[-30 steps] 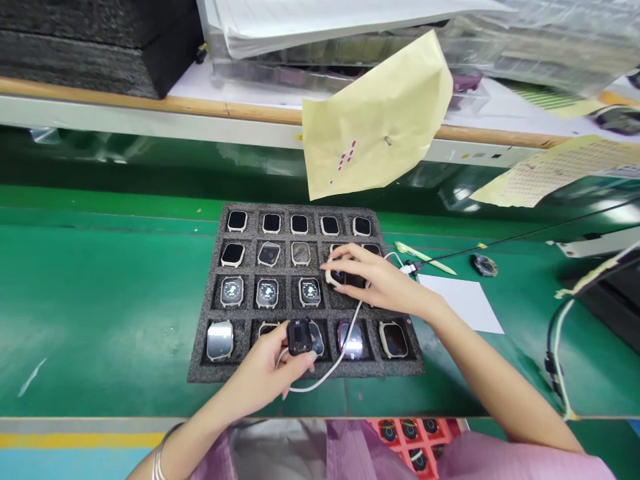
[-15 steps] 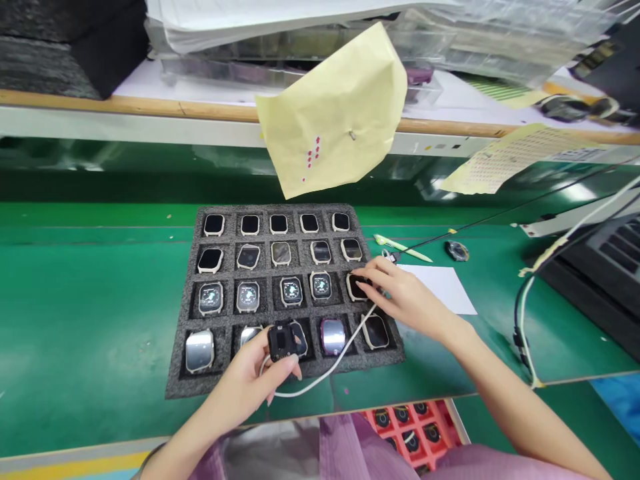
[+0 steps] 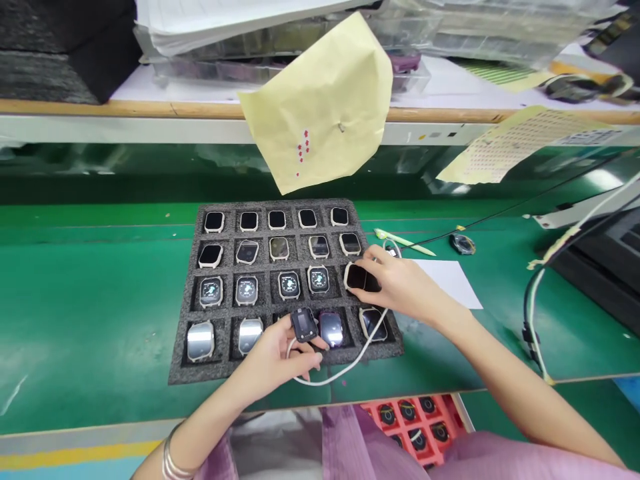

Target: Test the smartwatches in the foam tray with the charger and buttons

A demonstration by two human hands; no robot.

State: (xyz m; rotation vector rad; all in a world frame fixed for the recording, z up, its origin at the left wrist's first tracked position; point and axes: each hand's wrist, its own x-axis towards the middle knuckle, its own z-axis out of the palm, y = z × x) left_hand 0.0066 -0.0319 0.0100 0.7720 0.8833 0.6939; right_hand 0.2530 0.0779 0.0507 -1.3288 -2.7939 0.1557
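A grey foam tray [image 3: 189, 293] holds several rows of square smartwatch heads; some in the third row, such as one smartwatch [image 3: 247, 290], have lit dials. Between the fingers of my left hand [image 3: 280, 357] is a small black charger block [image 3: 304, 325], held over the front row. Its white cable [image 3: 350, 366] loops towards my right hand. My right hand [image 3: 400, 283] has its fingertips on the edges of a dark-screened smartwatch [image 3: 358, 278] at the right end of the third row. In the front row, a purple-edged watch [image 3: 331, 329] lies beside the charger block.
Right of the tray lie a green pen [image 3: 405, 241], a white paper [image 3: 450, 283] and a round black part [image 3: 462, 244]. A yellow sheet [image 3: 320, 107] hangs from the shelf edge. A red tray [image 3: 450, 407] sits below the bench edge; a black box [image 3: 595, 267] stands at right.
My left hand has moved right and slightly up with the charger block. My right hand has closed further round the end watch, which now looks slightly raised or tilted. The view has shifted a little.
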